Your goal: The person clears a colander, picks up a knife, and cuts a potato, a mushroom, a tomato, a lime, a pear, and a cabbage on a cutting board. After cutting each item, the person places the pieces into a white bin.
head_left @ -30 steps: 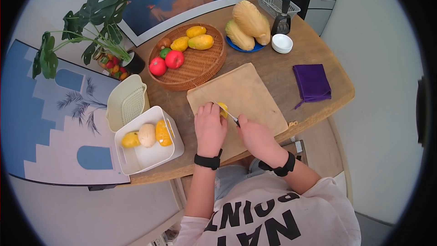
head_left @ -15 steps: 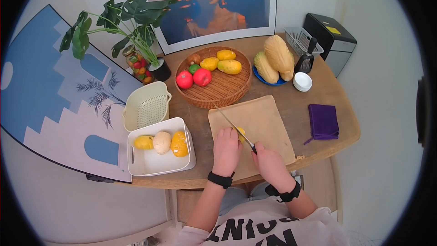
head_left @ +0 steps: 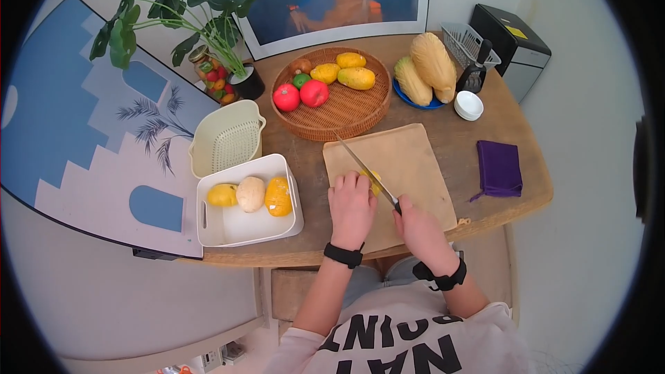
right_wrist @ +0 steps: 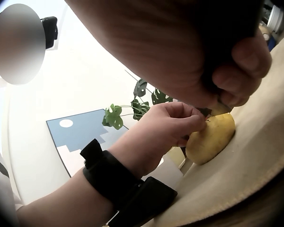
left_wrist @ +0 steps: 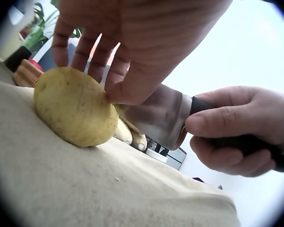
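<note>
A yellow potato lies on the beige cutting board, close to the person's side. My left hand holds it from the left, with fingertips over its top and the thumb against its near end, as the left wrist view shows. My right hand grips the black handle of a knife. Its broad blade stands right at the potato's right side, just beyond the left thumb, and points away toward the basket. Part of the blade is hidden behind the thumb and potato.
A wicker basket with tomatoes, potatoes and a lime stands behind the board. Left are a white bin holding several vegetables and a pale green colander. Squashes, white bowls and a purple cloth stand or lie right.
The head view has shifted. The knife tip has moved from over the board out past its far edge, so more blade shows. The left hand stays on the potato.
</note>
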